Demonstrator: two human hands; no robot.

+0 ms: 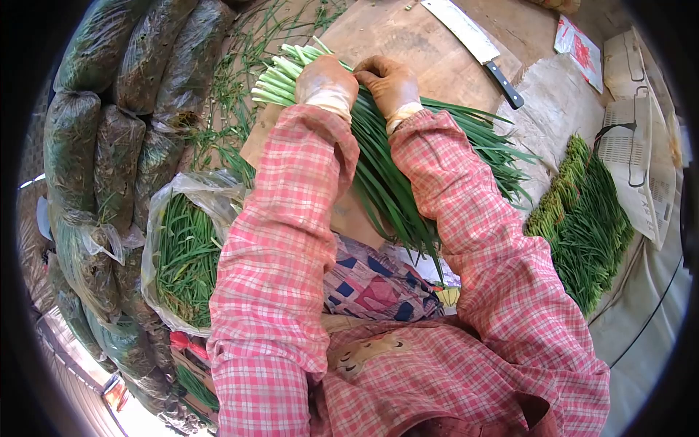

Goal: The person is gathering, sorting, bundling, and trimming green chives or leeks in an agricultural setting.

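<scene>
Wooden worktop [397,33]: green bunch [378,156] gathered, leaf tips uneven. Left hand [328,81] clasps stems; right hand [392,81] pinches alongside, contents unclear. Rightward: knife [477,47] unheld, greens [593,233] stacked.

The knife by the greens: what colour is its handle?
The knife's handle is black, seen best in the head view.

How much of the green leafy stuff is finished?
Probably done: the neat pile at the right and the filled bags at the left. In hand: one bunch, with the left hand and right hand on it. Perhaps left: this bunch, plus loose greens in the open bag, unless those are scraps.
</scene>
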